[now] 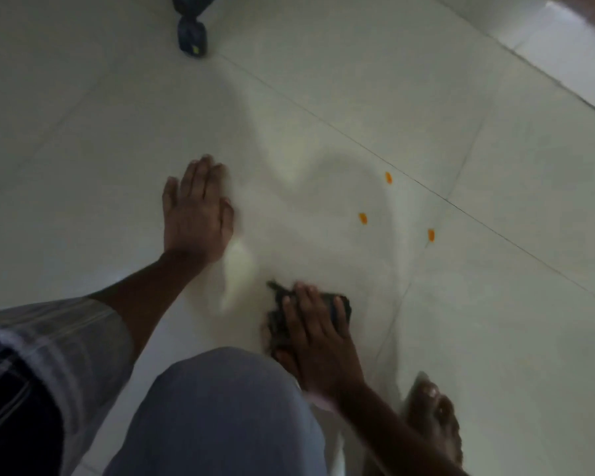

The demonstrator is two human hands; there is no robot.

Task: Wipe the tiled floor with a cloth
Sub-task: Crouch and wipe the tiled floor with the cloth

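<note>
A dark crumpled cloth [337, 305] lies on the pale tiled floor [323, 108], low in the middle of the view. My right hand [311, 333] presses down on it with fingers spread, and most of the cloth is hidden beneath the palm. My left hand [194, 209] rests flat on the bare floor to the upper left of the cloth, fingers apart and nothing in it. Three small orange bits [363, 218] lie on the floor to the upper right of the cloth.
A dark wheeled furniture leg [192, 37] stands at the top centre. My bent knee in blue trousers [220, 417] fills the bottom, and my bare foot [433, 417] rests at the lower right. A raised white step or wall base [564, 53] runs along the top right.
</note>
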